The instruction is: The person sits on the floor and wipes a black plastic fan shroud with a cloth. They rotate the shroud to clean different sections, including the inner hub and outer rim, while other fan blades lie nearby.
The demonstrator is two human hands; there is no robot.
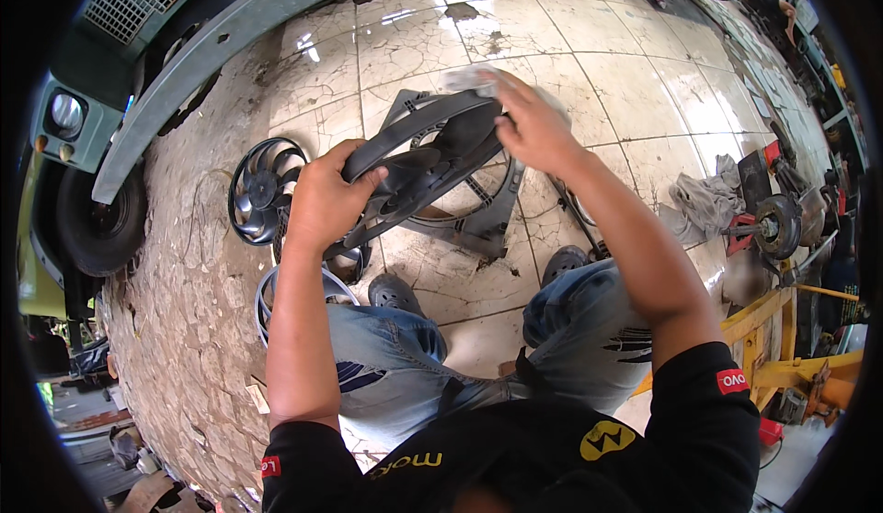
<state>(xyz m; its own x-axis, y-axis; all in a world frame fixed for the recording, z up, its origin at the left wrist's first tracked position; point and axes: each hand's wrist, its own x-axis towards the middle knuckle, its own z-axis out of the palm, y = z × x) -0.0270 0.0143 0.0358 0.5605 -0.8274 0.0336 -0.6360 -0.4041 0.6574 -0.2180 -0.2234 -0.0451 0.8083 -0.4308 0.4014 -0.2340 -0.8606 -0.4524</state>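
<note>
On the left, a small fan (262, 185) lies on the floor; if the other falls that way, both could be scratched. The left hand (326, 196) is closed around the left rim of the big fan (414, 165), which is held tilted in the air over a frame (492, 228). A loose grip could let it drop there. At its far rim, the cloth (474, 78) could catch on an edge. The right hand (543, 131) has its fingers bent around this cloth; too much pressure could, I think, crack the rim.
</note>
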